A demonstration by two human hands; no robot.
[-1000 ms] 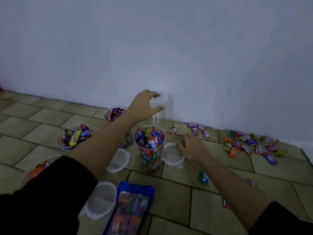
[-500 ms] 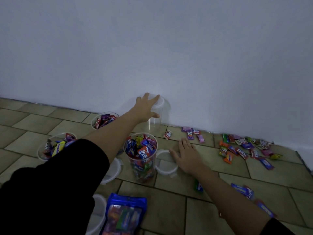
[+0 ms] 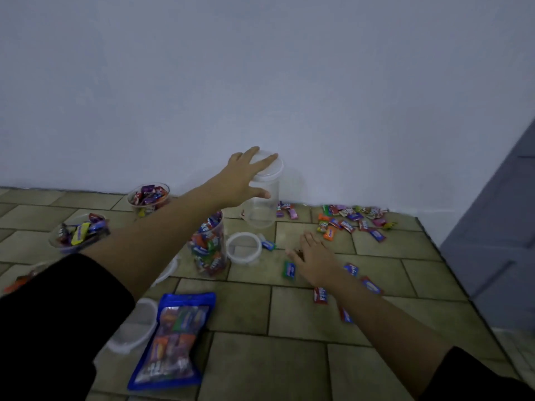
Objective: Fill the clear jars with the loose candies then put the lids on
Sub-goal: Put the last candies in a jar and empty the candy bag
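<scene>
Pouch (image 3: 173, 340) by lid (image 3: 136, 328), wall (image 3: 260, 82) behind jar (image 3: 262, 211)

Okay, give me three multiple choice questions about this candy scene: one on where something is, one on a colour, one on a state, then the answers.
1. Where does the empty jar stand?
A. on a shelf
B. at the foot of the wall, beyond the full jar
C. on its side, mid-floor

2. What colour is the border of the candy bag?
A. blue
B. red
C. yellow

3. How is the full jar topped?
A. lid on
B. no lid, candies at the mouth
C. foil seal

Answers:
1 B: it stands upright by the wall, with the left hand resting on its lid.
2 A: blue edging frames the bag's clear window.
3 B: wrappers show at its open rim.
</scene>
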